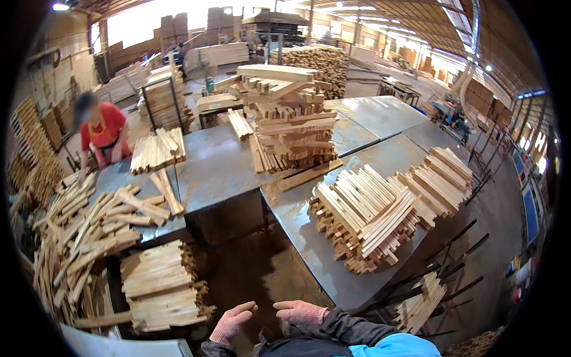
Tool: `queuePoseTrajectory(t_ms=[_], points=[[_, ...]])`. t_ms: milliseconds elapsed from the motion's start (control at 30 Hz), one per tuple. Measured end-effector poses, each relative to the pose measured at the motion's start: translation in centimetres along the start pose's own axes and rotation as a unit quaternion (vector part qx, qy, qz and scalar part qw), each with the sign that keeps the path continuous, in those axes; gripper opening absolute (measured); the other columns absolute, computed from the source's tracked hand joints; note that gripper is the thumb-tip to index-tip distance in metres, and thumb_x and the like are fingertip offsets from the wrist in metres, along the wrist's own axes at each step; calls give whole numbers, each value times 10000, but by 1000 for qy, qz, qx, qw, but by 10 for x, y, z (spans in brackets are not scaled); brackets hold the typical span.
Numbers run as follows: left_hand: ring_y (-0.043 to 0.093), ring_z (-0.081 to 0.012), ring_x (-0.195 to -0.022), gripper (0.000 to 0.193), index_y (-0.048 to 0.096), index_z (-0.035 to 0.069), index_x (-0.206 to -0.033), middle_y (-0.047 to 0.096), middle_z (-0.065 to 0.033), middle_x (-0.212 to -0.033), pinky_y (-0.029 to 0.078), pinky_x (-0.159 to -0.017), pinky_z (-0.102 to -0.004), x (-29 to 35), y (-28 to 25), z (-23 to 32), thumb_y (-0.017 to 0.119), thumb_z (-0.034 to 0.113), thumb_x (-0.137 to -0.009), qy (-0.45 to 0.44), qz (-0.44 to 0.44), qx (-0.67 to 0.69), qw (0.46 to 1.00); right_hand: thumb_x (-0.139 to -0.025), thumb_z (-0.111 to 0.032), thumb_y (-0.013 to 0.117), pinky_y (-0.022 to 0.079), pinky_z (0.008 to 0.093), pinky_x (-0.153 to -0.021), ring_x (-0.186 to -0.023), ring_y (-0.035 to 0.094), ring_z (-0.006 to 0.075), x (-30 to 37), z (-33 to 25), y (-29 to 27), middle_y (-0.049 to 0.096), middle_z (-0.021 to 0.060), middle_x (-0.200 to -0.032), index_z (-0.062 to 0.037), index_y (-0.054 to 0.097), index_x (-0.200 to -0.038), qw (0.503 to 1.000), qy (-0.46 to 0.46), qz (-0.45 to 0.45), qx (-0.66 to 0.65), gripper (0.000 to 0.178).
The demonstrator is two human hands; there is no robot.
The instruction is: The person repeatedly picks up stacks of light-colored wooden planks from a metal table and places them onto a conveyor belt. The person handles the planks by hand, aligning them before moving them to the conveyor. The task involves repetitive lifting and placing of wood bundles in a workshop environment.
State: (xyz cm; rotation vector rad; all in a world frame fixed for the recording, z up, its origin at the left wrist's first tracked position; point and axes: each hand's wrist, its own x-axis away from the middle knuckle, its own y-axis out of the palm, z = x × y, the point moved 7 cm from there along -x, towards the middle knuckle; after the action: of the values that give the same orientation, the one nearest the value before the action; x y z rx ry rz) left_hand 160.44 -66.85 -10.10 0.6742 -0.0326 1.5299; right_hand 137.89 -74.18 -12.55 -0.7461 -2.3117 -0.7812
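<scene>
Both hands wear pinkish knit work gloves and hang in front of my body, above the floor. My left hand [234, 323] has its fingers stretched toward the right and holds nothing. Facing it across a small gap is my right hand [300, 312], fingers stretched out and likewise without anything in them. Closest to the left hand is a neat stack of short wood strips [160, 288], low at my left. Ahead of my right hand, a bigger stack of wood strips [363, 205] lies on the metal table [321, 262], with several loose strips slanted across its top.
A heap of jumbled wood pieces [83, 238] fills the left side. Beyond it a person in red [106, 128] bends over the table's left wing. A tall wood pile [291, 122] rises at the table's middle. Black metal bars [452, 256] jut out at the right.
</scene>
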Motion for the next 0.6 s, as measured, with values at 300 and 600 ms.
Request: queuePoseTrajectory(t_ms=[300,600], points=[[621,-204,-1363,540,568,-36,-1542,680,-132,-1469,456,-1190,-338,-182,-12,67,686,172,-1058,-102,-76,19,992,-1059,-289,710,523,305,-1024,-1123,647,149,-83,-130,-98,705,75,-1328,-4,430,-1650,997,-45,43,-54,713],[652,-327,-1320,605,596,-56,-1491,692,-191,-1409,491,-1179,-454,-321,-49,181,759,230,-985,-96,-2,33,995,-1069,-281,696,541,289,-910,-1015,650,136,-187,-281,-187,709,34,-1175,-10,408,-1663,990,-107,52,-74,714]])
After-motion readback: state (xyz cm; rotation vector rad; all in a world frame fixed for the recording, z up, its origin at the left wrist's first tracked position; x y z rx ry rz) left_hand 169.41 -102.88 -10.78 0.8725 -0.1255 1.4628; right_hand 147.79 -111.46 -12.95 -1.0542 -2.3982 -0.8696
